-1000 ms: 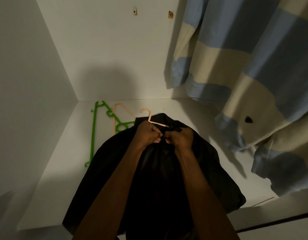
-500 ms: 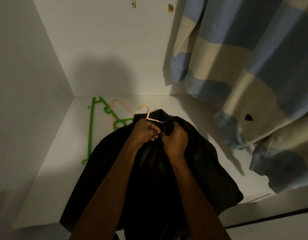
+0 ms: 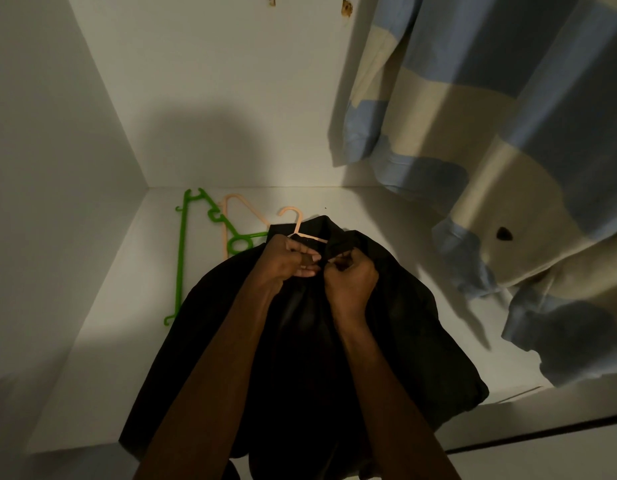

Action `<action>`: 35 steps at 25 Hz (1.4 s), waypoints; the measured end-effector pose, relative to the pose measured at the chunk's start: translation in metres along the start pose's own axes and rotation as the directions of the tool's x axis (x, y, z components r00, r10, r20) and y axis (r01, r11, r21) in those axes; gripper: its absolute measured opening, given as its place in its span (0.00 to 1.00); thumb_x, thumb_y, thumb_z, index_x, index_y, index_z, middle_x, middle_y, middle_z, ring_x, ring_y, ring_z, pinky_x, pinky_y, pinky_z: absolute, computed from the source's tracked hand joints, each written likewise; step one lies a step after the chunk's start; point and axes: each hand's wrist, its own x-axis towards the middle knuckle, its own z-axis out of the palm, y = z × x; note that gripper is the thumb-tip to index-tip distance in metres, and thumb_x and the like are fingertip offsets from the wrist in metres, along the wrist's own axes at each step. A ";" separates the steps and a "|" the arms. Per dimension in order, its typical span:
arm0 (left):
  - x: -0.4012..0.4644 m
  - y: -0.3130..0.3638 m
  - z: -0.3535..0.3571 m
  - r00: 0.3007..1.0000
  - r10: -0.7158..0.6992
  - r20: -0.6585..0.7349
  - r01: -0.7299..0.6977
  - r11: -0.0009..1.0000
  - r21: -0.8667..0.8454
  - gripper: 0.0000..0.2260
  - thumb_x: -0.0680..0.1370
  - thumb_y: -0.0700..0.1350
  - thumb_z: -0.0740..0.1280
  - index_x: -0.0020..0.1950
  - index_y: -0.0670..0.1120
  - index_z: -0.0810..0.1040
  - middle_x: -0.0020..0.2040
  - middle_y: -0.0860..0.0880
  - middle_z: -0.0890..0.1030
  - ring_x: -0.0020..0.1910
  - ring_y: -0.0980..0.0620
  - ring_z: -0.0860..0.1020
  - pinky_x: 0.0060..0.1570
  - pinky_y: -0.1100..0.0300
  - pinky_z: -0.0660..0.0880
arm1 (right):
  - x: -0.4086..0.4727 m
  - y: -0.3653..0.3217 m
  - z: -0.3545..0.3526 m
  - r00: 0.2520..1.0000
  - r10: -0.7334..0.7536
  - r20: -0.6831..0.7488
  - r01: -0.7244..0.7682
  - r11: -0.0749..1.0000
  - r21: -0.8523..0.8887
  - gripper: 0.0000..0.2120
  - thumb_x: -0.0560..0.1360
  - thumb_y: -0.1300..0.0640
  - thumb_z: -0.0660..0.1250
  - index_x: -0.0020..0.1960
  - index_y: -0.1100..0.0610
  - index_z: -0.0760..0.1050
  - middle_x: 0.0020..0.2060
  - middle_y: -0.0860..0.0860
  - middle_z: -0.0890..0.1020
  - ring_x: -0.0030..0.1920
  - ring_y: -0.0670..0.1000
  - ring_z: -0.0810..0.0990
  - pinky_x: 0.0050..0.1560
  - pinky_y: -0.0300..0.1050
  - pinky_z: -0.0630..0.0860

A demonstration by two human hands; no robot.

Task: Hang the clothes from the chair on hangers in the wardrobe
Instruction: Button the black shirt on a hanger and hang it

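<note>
A black shirt (image 3: 397, 334) lies spread on the white wardrobe floor (image 3: 92, 358), with a peach hanger (image 3: 295, 223) inside its collar; only the hook and a bit of one arm show. My left hand (image 3: 286, 259) and my right hand (image 3: 350, 284) sit side by side at the collar, each pinching the black fabric at the neck opening. What the fingertips hold between them is too dark to make out.
A green hanger (image 3: 182, 258) and a second peach hanger (image 3: 239, 209) lie on the floor at the back left. A blue and cream striped garment (image 3: 490, 140) hangs at the right, its hem near the shirt. White walls close in at the left and back.
Both hands stay at the shirt's collar. The right hand has shifted slightly and its fingers have worked closer to the left hand; the shirt and hanger have barely moved.
</note>
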 end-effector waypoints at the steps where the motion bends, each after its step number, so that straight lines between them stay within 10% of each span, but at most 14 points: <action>1: 0.000 -0.001 0.000 1.000 0.001 0.000 -0.001 1.000 -0.011 0.06 0.75 0.32 0.73 0.50 0.31 0.82 0.37 0.41 0.84 0.34 0.51 0.85 0.36 0.61 0.82 | 0.002 0.003 0.000 1.000 0.002 0.012 -0.003 0.999 0.037 0.08 0.67 0.70 0.69 0.39 0.59 0.81 0.34 0.49 0.83 0.36 0.49 0.82 0.42 0.49 0.82; 14: 0.001 -0.001 -0.007 1.000 -0.011 0.000 0.011 1.000 0.007 0.03 0.76 0.32 0.72 0.47 0.38 0.84 0.38 0.43 0.85 0.33 0.55 0.83 0.34 0.64 0.80 | 0.007 0.003 -0.004 0.959 0.214 0.184 -0.274 0.863 0.424 0.07 0.67 0.73 0.78 0.42 0.68 0.82 0.38 0.61 0.86 0.41 0.61 0.87 0.45 0.54 0.85; 35: -0.002 -0.011 0.020 0.974 0.174 -0.142 -0.152 0.976 0.154 0.04 0.78 0.31 0.69 0.51 0.33 0.82 0.38 0.40 0.83 0.33 0.52 0.83 0.37 0.61 0.83 | 0.009 -0.002 0.002 0.954 0.291 0.070 -0.299 0.917 0.265 0.09 0.54 0.58 0.79 0.34 0.56 0.83 0.30 0.52 0.85 0.33 0.57 0.86 0.35 0.63 0.84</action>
